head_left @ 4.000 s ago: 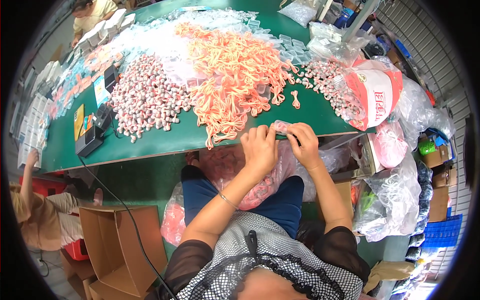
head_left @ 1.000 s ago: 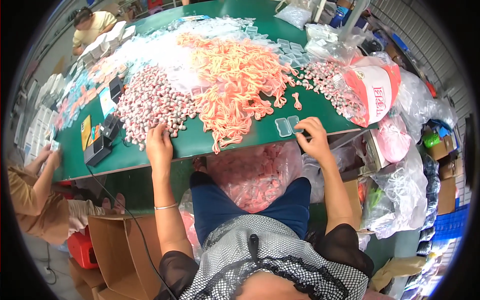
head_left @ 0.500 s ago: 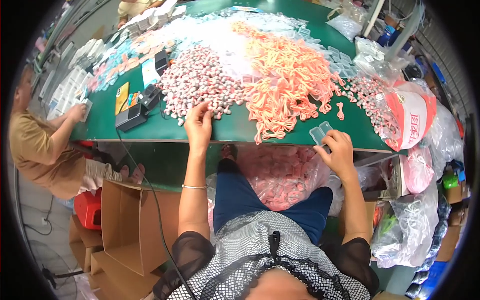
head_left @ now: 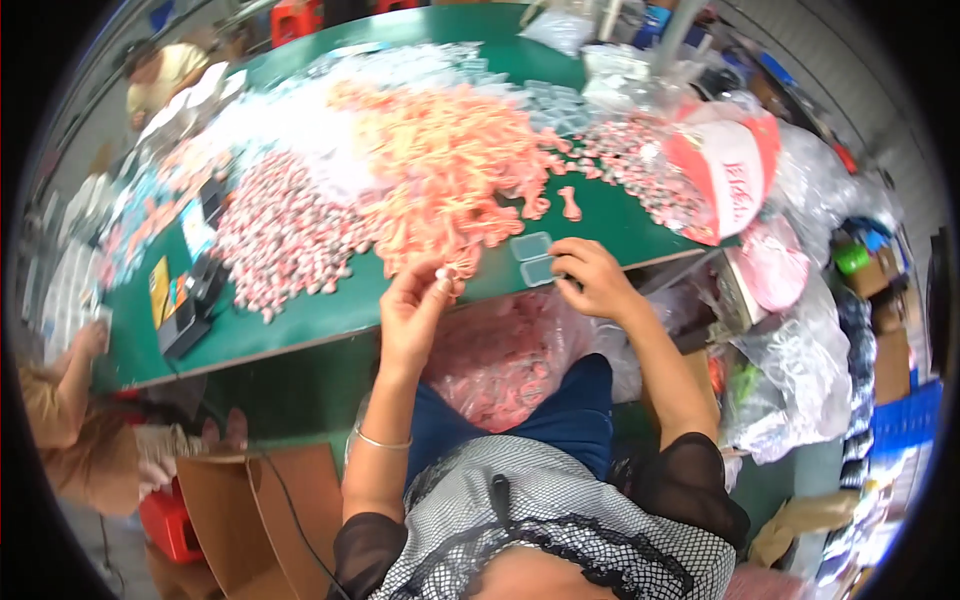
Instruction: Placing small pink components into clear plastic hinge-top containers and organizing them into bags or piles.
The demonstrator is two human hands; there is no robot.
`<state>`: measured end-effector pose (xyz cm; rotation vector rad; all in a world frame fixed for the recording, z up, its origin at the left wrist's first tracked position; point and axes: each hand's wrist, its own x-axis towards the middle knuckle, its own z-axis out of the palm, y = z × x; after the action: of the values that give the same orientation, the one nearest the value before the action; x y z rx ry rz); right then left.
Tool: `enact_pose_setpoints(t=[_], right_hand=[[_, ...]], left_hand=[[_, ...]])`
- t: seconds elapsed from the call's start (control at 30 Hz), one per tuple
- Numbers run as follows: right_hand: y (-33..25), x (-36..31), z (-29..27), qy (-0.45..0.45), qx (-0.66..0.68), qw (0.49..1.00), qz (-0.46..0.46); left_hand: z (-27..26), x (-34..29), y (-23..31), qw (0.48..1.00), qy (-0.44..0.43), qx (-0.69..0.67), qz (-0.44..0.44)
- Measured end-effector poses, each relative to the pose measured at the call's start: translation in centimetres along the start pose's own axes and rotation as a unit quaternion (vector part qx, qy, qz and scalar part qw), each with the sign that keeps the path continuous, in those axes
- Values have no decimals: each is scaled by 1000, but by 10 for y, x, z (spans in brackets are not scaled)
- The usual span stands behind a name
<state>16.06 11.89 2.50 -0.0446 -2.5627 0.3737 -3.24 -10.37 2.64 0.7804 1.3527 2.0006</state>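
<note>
Left hand: our left hand (head_left: 408,318) has thumb and index pinched together on a small pale plug (head_left: 443,274); we can't tell from the blur whether it's a single piece.
Left, other fingers: loosely curled, next to the near fringe of the orange cord pile (head_left: 450,170).
Right hand: our right hand (head_left: 598,282) is partly curled, thumb and index a little apart, tips at the right edge of the clear plastic case (head_left: 531,246). We can't tell if they grip it.
Case position: near the front edge of the green table (head_left: 625,225), between our hands, closer to the right.
Case pose: opened out, two halves, one behind the other. Overall long axis runs away from us, far end leaning slightly left; each half is longer side to side, right end angled a bit away.
Plug pose: up at the fingertips, above the table's near side (too small and smeared for us to call its long axis).
Plug pile: pink-and-grey plugs (head_left: 285,235) heaped left of the cords.
Loose cord: one orange bundle (head_left: 570,203) lies beyond the case, apart from the pile, long axis roughly away from us.
</note>
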Motion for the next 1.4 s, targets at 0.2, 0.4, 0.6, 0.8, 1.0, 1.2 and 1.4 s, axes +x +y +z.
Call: enact_pose_setpoints(t=[0.2, 0.4, 0.6, 0.8, 1.0, 1.2, 1.4], right_hand=[[49, -6, -16, 193, -68, 968, 148], [143, 13, -12, 185, -220, 928, 236], [159, 21, -8, 140, -309, 915, 220], [44, 8, 3, 227, 140, 930, 255], [-18, -9, 33, 175, 76, 959, 208], [-24, -9, 32, 151, -41, 965, 213], [-16, -11, 24, 112, -45, 972, 199]], left_hand=[[59, 16, -34, 977, -107, 180, 36], [85, 28, -52, 948, -93, 262, 155], [81, 26, -53, 941, -97, 288, 147], [76, 26, -59, 925, -80, 326, 178], [82, 27, -62, 913, -65, 351, 197], [87, 22, -58, 895, -52, 399, 192], [85, 22, -59, 887, -62, 415, 192]])
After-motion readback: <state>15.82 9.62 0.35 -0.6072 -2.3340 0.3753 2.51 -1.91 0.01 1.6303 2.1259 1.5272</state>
